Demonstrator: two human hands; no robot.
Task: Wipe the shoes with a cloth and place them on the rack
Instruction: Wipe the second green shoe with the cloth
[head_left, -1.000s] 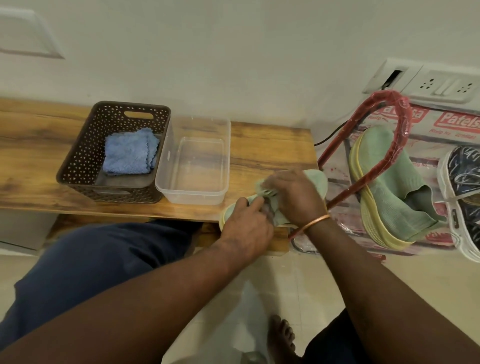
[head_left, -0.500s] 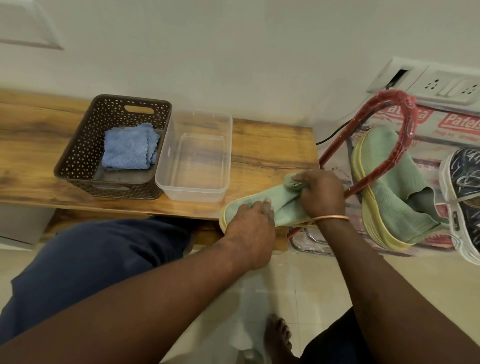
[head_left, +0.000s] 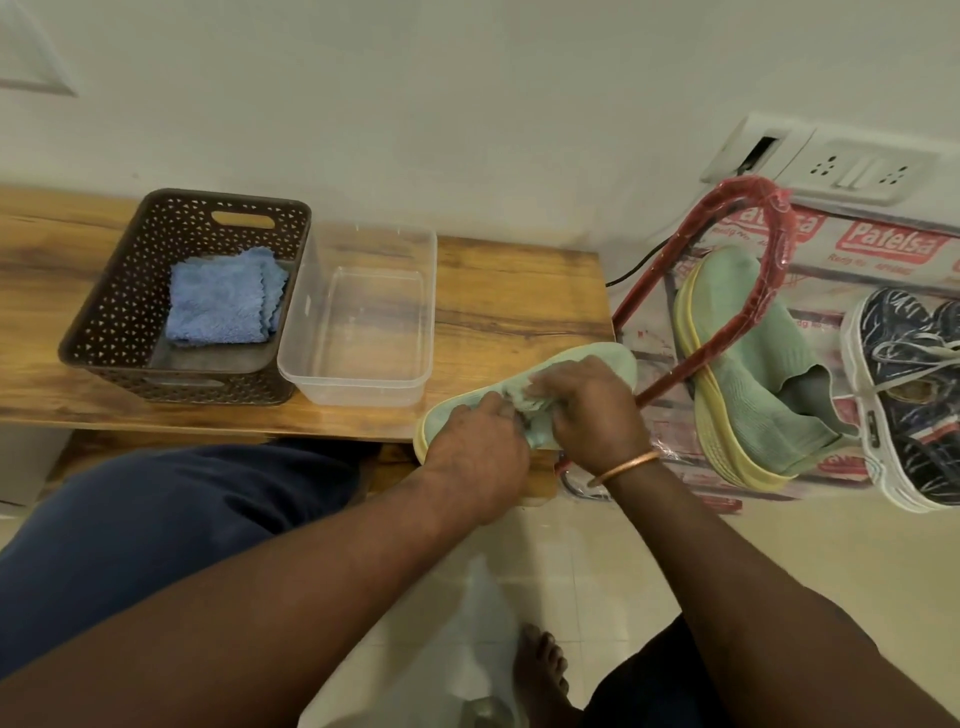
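Note:
A pale green knit shoe (head_left: 608, 364) with a yellow sole lies on the right front corner of the wooden bench (head_left: 509, 291). My left hand (head_left: 478, 441) grips its heel end. My right hand (head_left: 592, 410) holds a bunched pale cloth (head_left: 524, 401) against the middle of the shoe's upper, close to my left fingers. The matching green shoe (head_left: 753, 364) leans on the red-framed rack (head_left: 727, 332) to the right, beside a dark patterned sneaker (head_left: 909, 395).
A brown perforated basket (head_left: 104, 312) with a folded blue cloth (head_left: 218, 296) stands on the bench at left, and next to it is a clear plastic tub (head_left: 358, 384). A wall socket (head_left: 857, 169) is above the rack. My knee and bare foot are below.
My right hand, out near the toe half a second ago, has slid the cloth back along the shoe to the middle by my left hand. My left hand kept its hold.

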